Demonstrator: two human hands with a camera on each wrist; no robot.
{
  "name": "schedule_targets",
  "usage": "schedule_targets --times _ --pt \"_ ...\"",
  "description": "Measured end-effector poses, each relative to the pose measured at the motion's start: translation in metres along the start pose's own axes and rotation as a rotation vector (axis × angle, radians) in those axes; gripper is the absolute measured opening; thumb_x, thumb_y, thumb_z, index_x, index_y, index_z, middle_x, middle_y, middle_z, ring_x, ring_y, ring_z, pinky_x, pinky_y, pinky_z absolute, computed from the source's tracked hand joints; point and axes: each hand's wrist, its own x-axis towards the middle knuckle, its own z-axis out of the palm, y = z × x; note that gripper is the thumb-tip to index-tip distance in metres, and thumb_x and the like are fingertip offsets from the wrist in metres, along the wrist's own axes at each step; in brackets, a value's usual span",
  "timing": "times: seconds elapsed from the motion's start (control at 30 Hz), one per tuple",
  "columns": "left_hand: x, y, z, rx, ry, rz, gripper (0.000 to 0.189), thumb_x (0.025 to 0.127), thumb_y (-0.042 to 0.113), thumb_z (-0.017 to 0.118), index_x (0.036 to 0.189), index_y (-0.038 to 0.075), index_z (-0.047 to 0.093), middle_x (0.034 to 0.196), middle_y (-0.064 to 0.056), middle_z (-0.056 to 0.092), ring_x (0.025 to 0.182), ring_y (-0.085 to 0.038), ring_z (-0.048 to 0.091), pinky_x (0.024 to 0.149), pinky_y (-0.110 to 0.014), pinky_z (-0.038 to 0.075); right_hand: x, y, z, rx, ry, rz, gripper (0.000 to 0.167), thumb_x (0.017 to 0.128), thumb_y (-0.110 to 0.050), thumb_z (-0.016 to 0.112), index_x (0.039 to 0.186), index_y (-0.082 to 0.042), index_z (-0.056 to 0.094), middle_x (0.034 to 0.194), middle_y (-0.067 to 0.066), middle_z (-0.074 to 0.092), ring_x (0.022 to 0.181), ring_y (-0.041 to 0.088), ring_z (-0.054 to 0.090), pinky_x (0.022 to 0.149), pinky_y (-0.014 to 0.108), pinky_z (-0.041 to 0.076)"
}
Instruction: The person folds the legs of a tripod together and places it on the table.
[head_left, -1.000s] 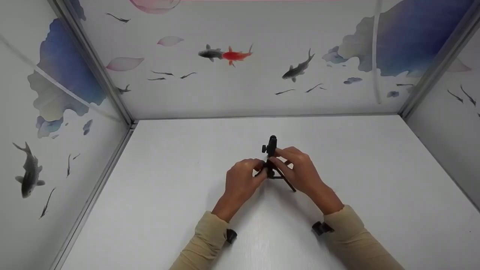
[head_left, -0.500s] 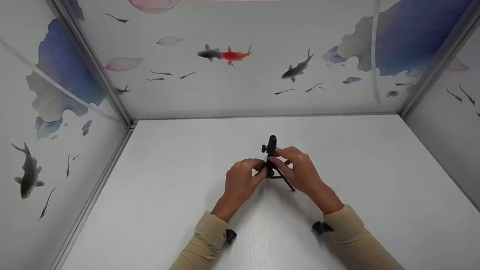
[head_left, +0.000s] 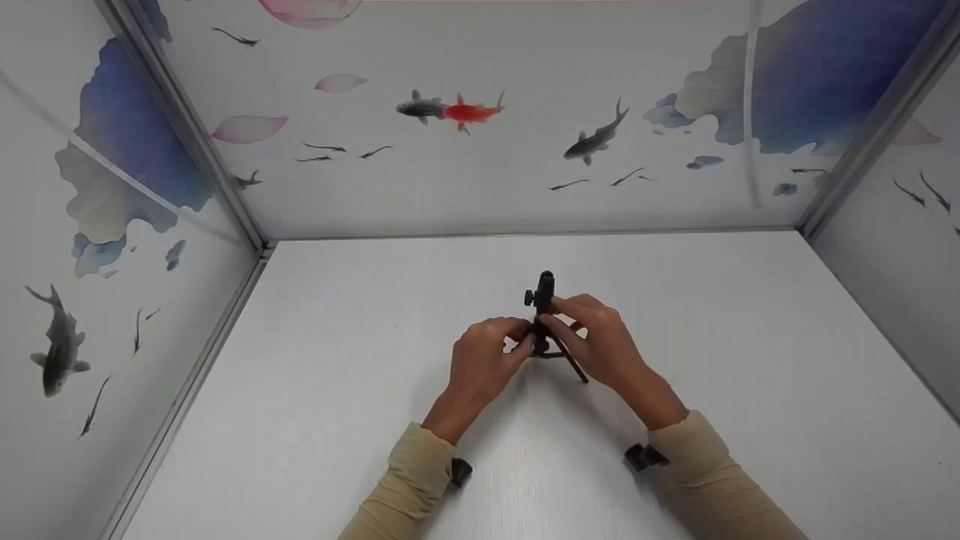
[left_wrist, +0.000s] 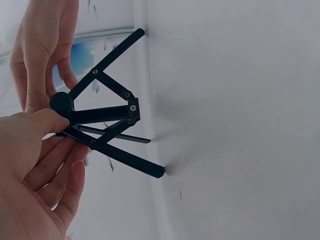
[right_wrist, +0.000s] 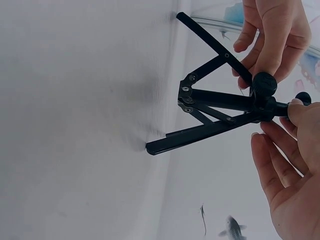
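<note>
A small black tripod [head_left: 545,292] stands on the white table with its legs spread and braces joining them to the central column [left_wrist: 100,115]. My left hand [head_left: 484,360] pinches the round knob [right_wrist: 264,84] at the leg hub between thumb and fingers. Slightly higher, the thumb and fingers of my right hand [head_left: 604,341] grip the upper column, close under the tripod's head. Another small knob [head_left: 529,298] sticks out to the left up there. Leg tips touch the table in both wrist views. My fingers hide part of the hub.
The white table [head_left: 337,337] runs back to a printed rear wall [head_left: 480,195] with fish and petals. Side walls with metal-framed edges stand left and right. Black wrist cameras [head_left: 461,472] sit at both sleeve cuffs.
Both hands keep nearly the same place and grip. The tip of the tripod's near leg has shifted very slightly left.
</note>
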Motion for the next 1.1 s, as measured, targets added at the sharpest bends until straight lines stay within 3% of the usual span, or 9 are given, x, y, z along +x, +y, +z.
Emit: schedule_targets --times 0.7,0.93,1.1 --pt "0.0001 -0.0023 -0.0004 -0.012 0.012 0.042 0.015 0.102 0.023 0.079 0.115 0.017 0.084 0.099 0.004 0.084 0.093 -0.008 0.078 0.079 -0.03 0.064 -0.0005 0.0024 0.0003 -0.012 0.017 -0.018 0.028 0.104 -0.017 0.074 0.131 -0.013 0.078 0.114 0.006 0.08 0.106 0.021 0.076 0.073 0.032 0.066" --pt "0.0003 -0.0025 -0.0004 -0.022 0.026 0.06 0.016 0.102 0.022 0.078 0.115 0.016 0.084 0.098 0.004 0.084 0.092 -0.008 0.078 0.077 -0.029 0.063 -0.0003 0.0013 -0.0005 0.026 0.02 -0.019 0.026 0.103 -0.014 0.076 0.128 -0.011 0.079 0.113 0.007 0.079 0.105 0.028 0.077 0.073 0.032 0.066" --pt "0.0002 -0.0018 -0.0007 -0.027 0.037 0.074 0.015 0.102 0.021 0.078 0.116 0.016 0.084 0.098 0.005 0.084 0.092 -0.008 0.078 0.077 -0.028 0.063 -0.0005 0.0001 -0.0014 0.017 0.019 -0.013 0.026 0.103 -0.014 0.076 0.128 -0.011 0.08 0.113 0.006 0.079 0.106 0.022 0.076 0.074 0.031 0.066"
